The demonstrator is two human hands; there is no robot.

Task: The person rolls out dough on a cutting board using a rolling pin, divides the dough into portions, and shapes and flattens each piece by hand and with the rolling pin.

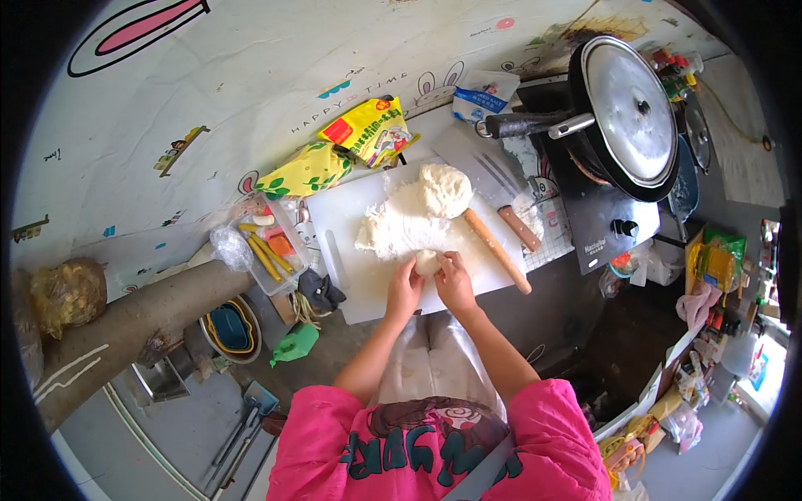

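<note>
Pink T-shirt [434, 455] at six o'clock; beyond, left hand [404, 289] and right hand [455, 284] close fingertips around a small dough piece [428, 264] over the cutting board [357, 292]. From it, rolling pin [499, 253] at three, large dough ball [446, 190] at twelve, lidded pan [628, 117] at two.

Cutting board [359, 296] front and center. On it: large dough ball [445, 190] at far side, flour pile [388, 224] left of that, rolling pin [498, 252] slanted along right side. Cleaver [484, 167] right of pin. Open container [297, 236] left of board, vegetables [264, 257] inside. Seasoning packet [372, 131] behind board. Cooktop [595, 234] far right, lidded pan [591, 163] on it.
</note>
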